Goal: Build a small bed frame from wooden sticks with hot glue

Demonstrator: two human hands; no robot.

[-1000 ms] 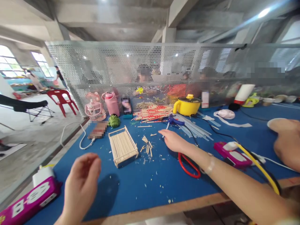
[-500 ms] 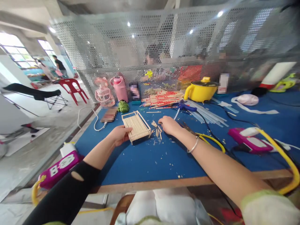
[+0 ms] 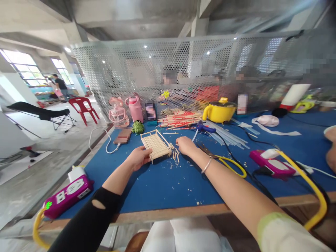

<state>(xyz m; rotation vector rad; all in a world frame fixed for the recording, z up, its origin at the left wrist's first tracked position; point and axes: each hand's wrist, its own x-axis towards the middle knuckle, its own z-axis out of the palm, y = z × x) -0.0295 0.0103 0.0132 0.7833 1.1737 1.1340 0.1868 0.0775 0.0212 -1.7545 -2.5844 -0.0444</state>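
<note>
A small frame of pale wooden sticks point(image 3: 154, 144) is tilted over the blue table, and my left hand point(image 3: 139, 157) grips its left edge. My right hand point(image 3: 185, 145) is closed just right of a scatter of short cut sticks point(image 3: 176, 154); what its fingers hold, if anything, is too small to tell. One longer stick point(image 3: 170, 133) lies behind them. A bundle of red-marked sticks point(image 3: 180, 119) rests farther back. The blue glue gun point(image 3: 206, 127) lies behind my right hand, and pliers point(image 3: 207, 150) lie beside my right wrist.
At the back stand a yellow pot point(image 3: 222, 111), pink bottles point(image 3: 135, 109) and a mesh screen point(image 3: 118, 70). Green twine point(image 3: 138, 127) and a phone point(image 3: 123, 135) lie left. Clear glue sticks point(image 3: 228, 134), cables and purple power strips point(image 3: 69, 192) flank the work. Someone's arm point(image 3: 331, 150) shows far right.
The view has tilted up and shifted slightly. My left hand still holds the frame, which now sits closer to the short sticks. My right hand remains closed near them.
</note>
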